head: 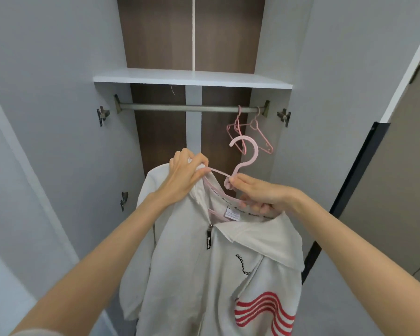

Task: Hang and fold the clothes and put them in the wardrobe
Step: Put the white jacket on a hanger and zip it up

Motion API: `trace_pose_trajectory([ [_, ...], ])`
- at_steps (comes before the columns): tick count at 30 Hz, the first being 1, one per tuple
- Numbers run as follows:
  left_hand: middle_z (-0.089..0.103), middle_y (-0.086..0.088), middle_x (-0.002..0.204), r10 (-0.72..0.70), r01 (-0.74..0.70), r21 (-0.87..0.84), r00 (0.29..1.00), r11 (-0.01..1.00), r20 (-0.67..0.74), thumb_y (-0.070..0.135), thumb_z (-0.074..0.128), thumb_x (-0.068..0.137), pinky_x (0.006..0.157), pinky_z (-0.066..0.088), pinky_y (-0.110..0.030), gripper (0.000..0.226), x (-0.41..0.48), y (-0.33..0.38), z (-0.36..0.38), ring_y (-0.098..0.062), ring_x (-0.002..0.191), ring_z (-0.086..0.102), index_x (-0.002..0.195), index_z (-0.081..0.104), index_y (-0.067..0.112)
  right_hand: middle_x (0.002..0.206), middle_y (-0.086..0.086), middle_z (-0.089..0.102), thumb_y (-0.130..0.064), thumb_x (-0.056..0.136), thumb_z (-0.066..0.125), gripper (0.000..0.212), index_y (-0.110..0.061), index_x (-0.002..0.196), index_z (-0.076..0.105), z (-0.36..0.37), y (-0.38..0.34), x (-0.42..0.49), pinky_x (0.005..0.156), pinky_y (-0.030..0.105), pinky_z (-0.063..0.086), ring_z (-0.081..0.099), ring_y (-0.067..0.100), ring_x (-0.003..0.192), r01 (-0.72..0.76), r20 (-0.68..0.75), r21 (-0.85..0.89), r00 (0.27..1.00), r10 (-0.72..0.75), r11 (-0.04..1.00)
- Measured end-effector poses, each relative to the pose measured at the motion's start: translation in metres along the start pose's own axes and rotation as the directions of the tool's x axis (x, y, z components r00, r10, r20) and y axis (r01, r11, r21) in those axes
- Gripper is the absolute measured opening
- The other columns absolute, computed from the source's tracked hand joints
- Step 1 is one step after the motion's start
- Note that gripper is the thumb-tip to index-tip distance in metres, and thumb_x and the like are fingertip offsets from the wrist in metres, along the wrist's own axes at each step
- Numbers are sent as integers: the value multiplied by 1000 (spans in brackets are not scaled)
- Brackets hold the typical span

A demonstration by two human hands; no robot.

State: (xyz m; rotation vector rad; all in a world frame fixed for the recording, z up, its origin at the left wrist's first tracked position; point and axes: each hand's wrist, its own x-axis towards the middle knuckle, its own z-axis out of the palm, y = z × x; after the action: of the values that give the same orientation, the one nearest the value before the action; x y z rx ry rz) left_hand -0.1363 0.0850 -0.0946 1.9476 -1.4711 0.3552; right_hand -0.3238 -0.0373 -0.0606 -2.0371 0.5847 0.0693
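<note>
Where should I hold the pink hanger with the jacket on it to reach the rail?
Hold the hanger at its neck just under the hook, from below, where the right hand pinches it. That leaves the upright hook free to go over the rail, jacket hanging beneath.

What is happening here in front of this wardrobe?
A person stands at the open wardrobe with a white jacket on a pink hanger. The left hand grips the jacket's shoulder; the right hand holds the hanger below its hook. It is not yet on the rail, where two empty hangers hang.
</note>
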Motion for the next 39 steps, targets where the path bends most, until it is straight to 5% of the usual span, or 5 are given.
trace_pose_trajectory([
  [5,39,-3,118,-168,168,-18,981,986,-99,38,49,94,98,27,-30,24,16,-20,22,-18,111,32,116,51,28,52,-20,50,-52,100,28,37,-32,116,55,-20,-2,37,37,16,20,32,4,40,118,35,-55,993,-116,991],
  [9,36,-10,121,-496,459,-186,802,869,-333,38,69,81,97,28,-34,56,6,-26,47,-26,114,32,119,40,8,52,-27,52,-41,102,29,38,-21,109,60,-24,-9,70,36,17,22,38,2,42,205,-111,-76,971,-213,976],
  [17,61,-2,90,-671,708,39,650,705,357,56,25,93,76,42,-31,46,23,-44,83,-25,87,57,75,50,21,67,2,37,-42,102,28,38,-20,114,56,-40,-25,123,35,15,21,37,-1,33,188,-195,3,963,-184,982],
  [33,65,-13,101,-655,778,93,451,621,606,15,30,93,88,54,-36,23,62,-130,117,-30,80,69,83,50,10,66,2,44,-53,94,47,27,-30,92,61,-47,-37,192,28,12,18,23,6,40,-111,-78,430,984,160,896],
  [39,53,-4,74,-524,804,-52,434,593,733,38,21,101,63,51,-29,43,78,-142,131,-19,59,56,89,51,9,66,4,42,-51,97,40,27,-28,101,54,-45,-25,209,29,12,15,23,4,34,-139,-113,434,972,207,890],
])
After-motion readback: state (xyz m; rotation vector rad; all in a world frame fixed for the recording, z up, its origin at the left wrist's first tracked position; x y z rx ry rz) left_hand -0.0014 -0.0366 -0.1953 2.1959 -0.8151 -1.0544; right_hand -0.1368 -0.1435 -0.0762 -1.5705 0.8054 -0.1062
